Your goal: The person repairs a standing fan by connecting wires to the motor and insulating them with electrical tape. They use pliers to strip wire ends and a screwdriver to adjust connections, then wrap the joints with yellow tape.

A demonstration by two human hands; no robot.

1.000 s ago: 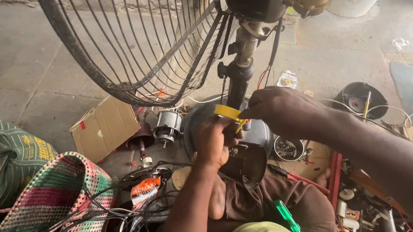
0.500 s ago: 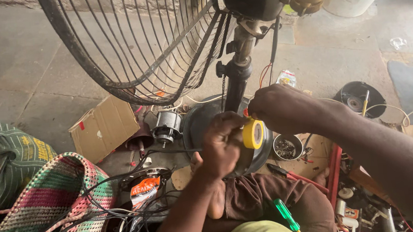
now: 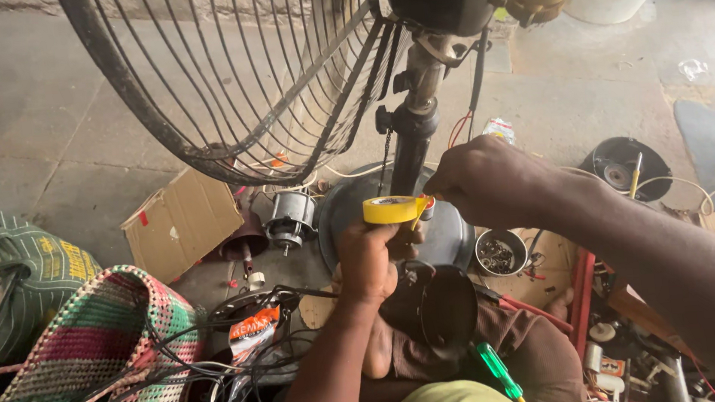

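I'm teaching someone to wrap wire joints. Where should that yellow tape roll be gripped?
Grip the yellow tape roll by its outer rim from below, as the left hand does. It lies flat with its hole upward, and its free end runs to the right hand, so that side must stay clear.

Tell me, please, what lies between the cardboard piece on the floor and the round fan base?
In the head view, a small electric motor lies between the cardboard piece and the round fan base, under the wire fan guard.
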